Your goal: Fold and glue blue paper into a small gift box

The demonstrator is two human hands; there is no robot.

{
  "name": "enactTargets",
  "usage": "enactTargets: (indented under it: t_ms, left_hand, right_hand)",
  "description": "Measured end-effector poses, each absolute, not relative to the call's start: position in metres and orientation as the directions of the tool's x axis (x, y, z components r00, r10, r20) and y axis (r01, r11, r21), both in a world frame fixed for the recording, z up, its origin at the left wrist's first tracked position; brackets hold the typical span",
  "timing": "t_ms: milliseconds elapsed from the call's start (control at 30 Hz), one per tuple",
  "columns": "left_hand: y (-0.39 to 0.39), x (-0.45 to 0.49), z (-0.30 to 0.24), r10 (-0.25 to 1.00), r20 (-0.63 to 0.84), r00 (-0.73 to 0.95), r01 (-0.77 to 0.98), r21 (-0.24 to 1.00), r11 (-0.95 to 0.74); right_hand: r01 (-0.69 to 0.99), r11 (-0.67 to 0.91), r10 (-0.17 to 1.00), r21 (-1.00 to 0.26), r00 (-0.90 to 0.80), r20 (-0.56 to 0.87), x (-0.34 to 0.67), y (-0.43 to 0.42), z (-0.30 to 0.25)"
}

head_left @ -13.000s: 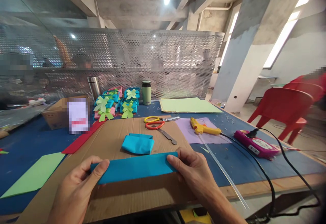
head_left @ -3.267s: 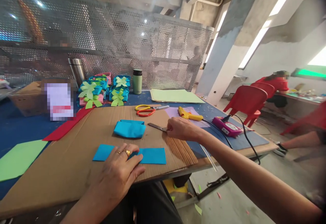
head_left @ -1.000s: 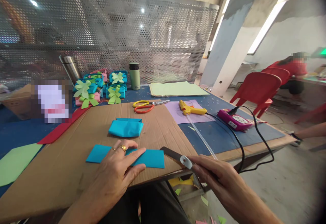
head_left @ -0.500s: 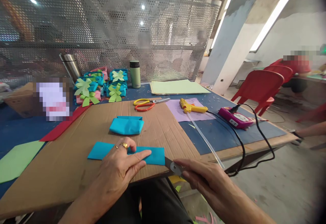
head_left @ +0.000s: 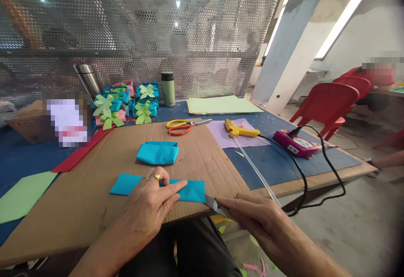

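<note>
My left hand presses down on a folded strip of blue paper on the brown cardboard. Its index finger is stretched out, others are bent, and rings show on it. My right hand is closed around a small knife with a grey metal blade. That blade meets the strip's right end; whether its tip is inside the fold I cannot tell. Just beyond my left hand lies a folded blue paper pouch.
Behind are scissors, a yellow glue gun on purple paper, and a magenta power strip with black cables. Decorated blue and pink pieces, a green flask and pale green sheets stand farther back. A person sits at far right.
The view has shifted slightly. My right hand has tilted a little, its fingers lying more over the knife handle. My left hand stays on the strip.
</note>
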State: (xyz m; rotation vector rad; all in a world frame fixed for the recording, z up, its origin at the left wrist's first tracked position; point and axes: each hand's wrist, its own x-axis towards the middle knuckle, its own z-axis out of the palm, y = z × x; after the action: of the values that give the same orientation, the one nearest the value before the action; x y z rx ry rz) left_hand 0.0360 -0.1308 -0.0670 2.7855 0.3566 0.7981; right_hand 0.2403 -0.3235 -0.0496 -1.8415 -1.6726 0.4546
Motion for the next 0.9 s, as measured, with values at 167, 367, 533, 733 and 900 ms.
enactTargets:
  t_ms: [167, 367, 533, 733, 900]
  left_hand:
    - [-0.131, 0.036, -0.069, 0.300, 0.489, 0.819, 0.175, 0.286, -0.942]
    - [-0.131, 0.036, -0.069, 0.347, 0.429, 0.834, 0.241, 0.283, -0.928]
    - [-0.131, 0.036, -0.077, 0.398, 0.412, 0.820, 0.277, 0.321, -0.905]
    - [-0.134, 0.036, -0.077, 0.438, 0.380, 0.815, 0.302, 0.366, -0.880]
    - [-0.132, 0.037, -0.078, 0.431, 0.393, 0.812, 0.311, 0.333, -0.890]
  right_hand:
    - [0.772, -0.030, 0.981, -0.635, 0.146, 0.131, 0.241, -0.327, -0.045]
    - [0.759, -0.067, 0.955, -0.648, 0.236, 0.178, 0.234, -0.314, -0.053]
    - [0.717, -0.049, 0.972, -0.695, 0.193, 0.130, 0.229, -0.307, -0.055]
    - [0.710, -0.081, 0.971, -0.699, 0.215, 0.106, 0.231, -0.316, -0.058]
    - [0.691, -0.035, 0.965, -0.722, 0.211, 0.154, 0.224, -0.310, -0.064]
